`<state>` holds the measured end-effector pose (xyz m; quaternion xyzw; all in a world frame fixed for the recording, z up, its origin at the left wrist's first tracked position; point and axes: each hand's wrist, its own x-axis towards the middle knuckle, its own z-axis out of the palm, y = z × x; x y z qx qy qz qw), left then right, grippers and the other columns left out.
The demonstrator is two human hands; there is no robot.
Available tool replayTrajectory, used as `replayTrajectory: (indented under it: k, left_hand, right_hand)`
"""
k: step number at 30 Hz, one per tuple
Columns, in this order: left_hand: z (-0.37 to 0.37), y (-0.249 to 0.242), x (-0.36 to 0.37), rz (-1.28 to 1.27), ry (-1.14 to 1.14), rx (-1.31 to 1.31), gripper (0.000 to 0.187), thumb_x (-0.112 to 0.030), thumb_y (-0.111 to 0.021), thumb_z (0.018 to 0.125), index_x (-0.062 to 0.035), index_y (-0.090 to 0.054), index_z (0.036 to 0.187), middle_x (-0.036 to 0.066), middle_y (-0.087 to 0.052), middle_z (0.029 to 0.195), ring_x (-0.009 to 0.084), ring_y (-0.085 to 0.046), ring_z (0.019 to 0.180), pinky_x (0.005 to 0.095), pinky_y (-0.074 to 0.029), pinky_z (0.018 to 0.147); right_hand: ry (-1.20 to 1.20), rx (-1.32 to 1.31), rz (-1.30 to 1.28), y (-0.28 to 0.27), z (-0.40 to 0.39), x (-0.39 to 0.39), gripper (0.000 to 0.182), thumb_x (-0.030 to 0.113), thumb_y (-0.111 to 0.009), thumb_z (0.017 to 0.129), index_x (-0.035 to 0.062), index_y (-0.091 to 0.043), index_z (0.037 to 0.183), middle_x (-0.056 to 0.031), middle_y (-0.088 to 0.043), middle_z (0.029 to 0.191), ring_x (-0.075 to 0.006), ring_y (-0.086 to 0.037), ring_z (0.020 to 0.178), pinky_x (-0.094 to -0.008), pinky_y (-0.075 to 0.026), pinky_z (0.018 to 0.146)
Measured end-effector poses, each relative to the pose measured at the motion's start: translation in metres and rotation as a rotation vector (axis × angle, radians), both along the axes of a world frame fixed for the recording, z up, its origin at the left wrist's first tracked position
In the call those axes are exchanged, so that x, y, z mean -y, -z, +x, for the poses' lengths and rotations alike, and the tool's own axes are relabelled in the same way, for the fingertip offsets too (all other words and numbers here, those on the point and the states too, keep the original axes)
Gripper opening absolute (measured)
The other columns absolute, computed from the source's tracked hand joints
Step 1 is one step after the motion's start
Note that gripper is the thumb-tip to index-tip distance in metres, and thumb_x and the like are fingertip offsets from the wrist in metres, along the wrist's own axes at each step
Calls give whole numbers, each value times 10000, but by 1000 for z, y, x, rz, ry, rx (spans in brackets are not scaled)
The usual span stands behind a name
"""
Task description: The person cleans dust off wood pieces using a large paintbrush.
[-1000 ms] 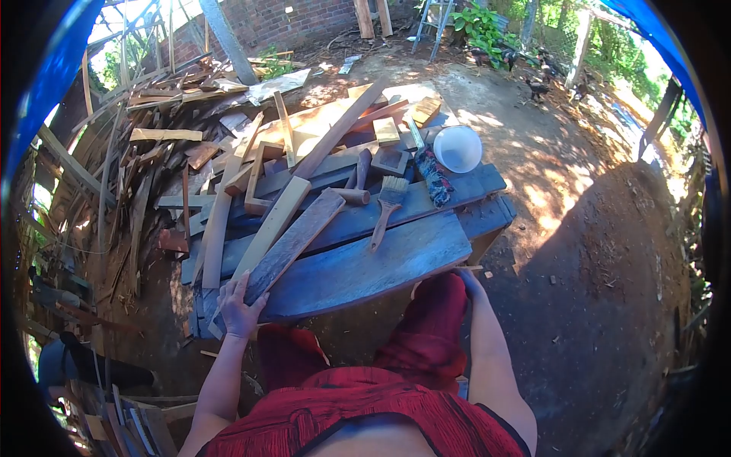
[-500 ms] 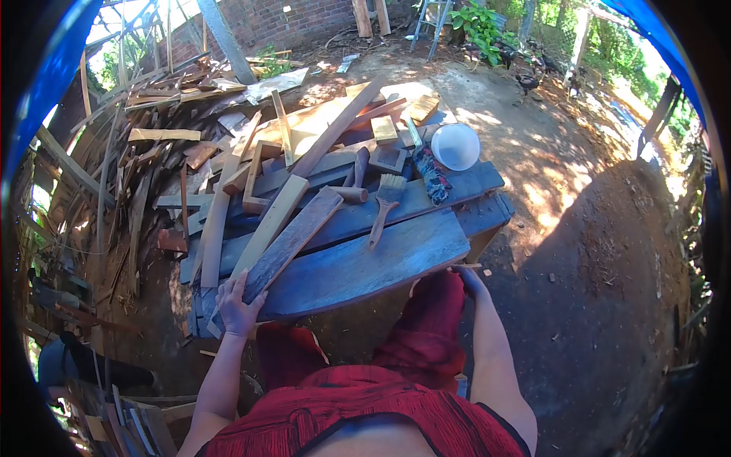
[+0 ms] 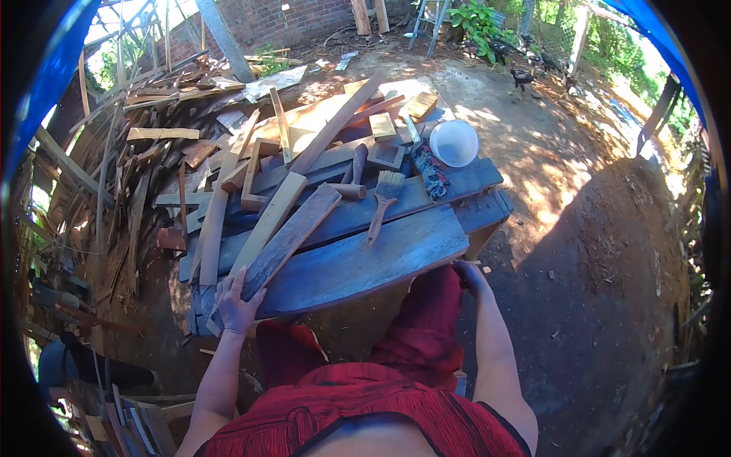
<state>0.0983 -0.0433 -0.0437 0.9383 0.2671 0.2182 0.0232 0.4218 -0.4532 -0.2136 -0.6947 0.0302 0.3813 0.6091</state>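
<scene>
My left hand [image 3: 237, 305] is at the near end of a dark wooden plank [image 3: 293, 240], thumb and fingers around its end. This plank lies slanted across the workbench [image 3: 365, 263], beside a paler wooden strip [image 3: 270, 221]. My right hand [image 3: 473, 279] is low by the bench's right end, next to my knee. Its fingers are curled and mostly hidden; a thin, light-coloured tip shows at them, too small to name. A paintbrush [image 3: 384, 204] lies bristles away from me on the bench. Behind it rests a wooden mallet [image 3: 355, 179].
A white plastic tub [image 3: 454, 143] stands at the bench's back right, beside a cloth-wrapped tool [image 3: 431, 174]. Wooden offcuts [image 3: 383, 126] cover the far side. A large scrap-wood pile [image 3: 160, 137] spreads left. Chickens [image 3: 521, 78] are at the back right, near a ladder [image 3: 435, 29].
My right hand has shifted slightly up and left, and less of the thin light piece shows. My left hand stays on the plank. A chicken at the back has moved.
</scene>
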Motion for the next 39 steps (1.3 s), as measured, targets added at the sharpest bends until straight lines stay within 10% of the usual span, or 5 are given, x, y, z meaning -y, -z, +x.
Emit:
replayTrajectory:
  k: [4,19,26,32,39]
  left_hand:
    - [-1,1,-1,-4,2,4,637,-359,-738,647,-115,-556,1207,83,-551,1042,270,-495,988,398,-376,875]
    - [-8,-23,-11,-51,155,-48,616,-302,-739,655,-89,-547,1200,103,-527,1073,270,-477,1057,393,-355,928]
    - [3,-206,67,-319,547,136,431,-102,-679,653,-26,-575,1065,165,-584,1001,312,-577,944,368,-442,852]
    - [-16,-310,148,10,1085,332,372,-177,-662,720,-102,-513,1053,85,-598,782,229,-600,641,352,-479,582]
    - [-37,-325,154,204,1125,404,334,-175,-671,711,-116,-500,992,56,-571,718,205,-570,582,323,-444,503]
  right_hand:
    - [113,6,80,123,27,-10,310,250,-467,886,48,-613,1070,-79,-625,939,-171,-618,798,-294,-498,660]
    - [259,85,354,94,-11,4,390,284,-559,842,16,-592,1123,-76,-629,997,-175,-613,762,-298,-481,677]
    - [175,-237,279,27,-20,39,357,271,-605,841,-12,-614,1059,-102,-639,988,-183,-620,848,-325,-485,786]
    - [-124,982,-500,-31,-76,-3,577,403,-667,730,40,-562,1165,-215,-531,1119,-341,-476,1111,-429,-393,937]
    - [-162,926,-691,-39,-128,-45,695,505,-645,712,193,-441,1299,-208,-316,1343,-441,-331,1200,-473,-319,1008]
